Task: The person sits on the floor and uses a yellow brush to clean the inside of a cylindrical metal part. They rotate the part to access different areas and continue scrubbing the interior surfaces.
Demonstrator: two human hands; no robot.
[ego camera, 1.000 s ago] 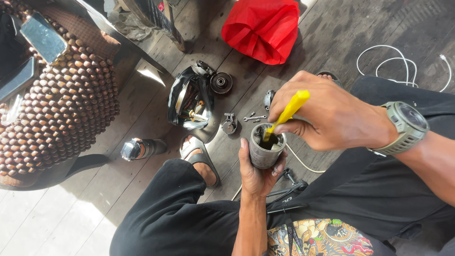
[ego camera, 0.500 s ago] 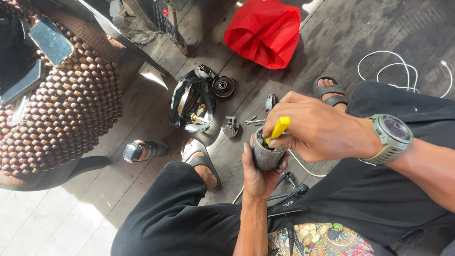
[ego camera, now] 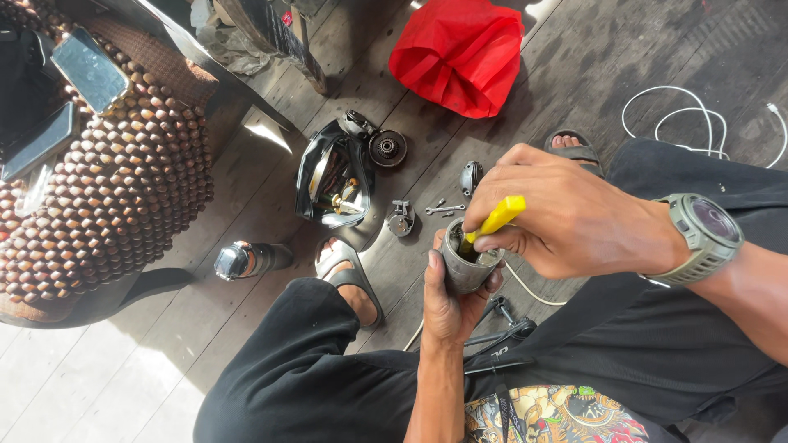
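A left hand (ego camera: 447,299) clenches a grey metal cylinder (ego camera: 466,264) above the lap while the right hand (ego camera: 566,217) grips a yellow-handled tool (ego camera: 495,221) inside it; holding the cylinder steady looks wise.

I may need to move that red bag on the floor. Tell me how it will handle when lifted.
The red bag looks like thin crumpled plastic, so it would probably sag and fold rather than hold shape. It lies slumped on the plank floor, so it is likely light. What it holds cannot be seen.
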